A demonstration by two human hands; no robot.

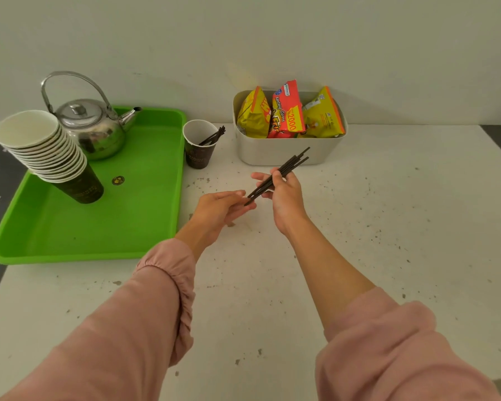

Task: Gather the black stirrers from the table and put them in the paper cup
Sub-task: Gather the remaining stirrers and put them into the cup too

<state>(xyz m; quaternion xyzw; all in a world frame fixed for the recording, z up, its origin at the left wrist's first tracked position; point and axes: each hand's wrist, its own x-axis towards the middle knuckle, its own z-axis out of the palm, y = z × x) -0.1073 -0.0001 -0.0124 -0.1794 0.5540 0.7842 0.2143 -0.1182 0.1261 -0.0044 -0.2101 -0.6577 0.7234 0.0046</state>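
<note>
White and speckled with dark spots, the big table [359,256] filled most of the view, with a pale wall behind it and a dark floor at the sides. On the left sat a green tray [99,227] that held a shiny kettle [90,125] and a leaning stack of cups [47,151]. A white bin [272,153] full of snack packets [287,111] stood at the back, by the wall. Just beside the tray's right edge stood the paper cup [198,146], and a few black stirrers [213,136] were already poking out of it. Two arms in pink sleeves reached over the table. The right hand [284,195] was closed around a small bunch of stirrers [281,173], held up in the air between the cup and the bin. The left hand [223,206] was loose and partly open, and its fingertips touched the low end of the bunch, as if to tidy it. I saw no more stirrers lying on the table, so the picking up looked done. Next, I think, the bunch had to go over to the cup, tip up straight, and slide in gently so the light cup did not fall over.
</note>
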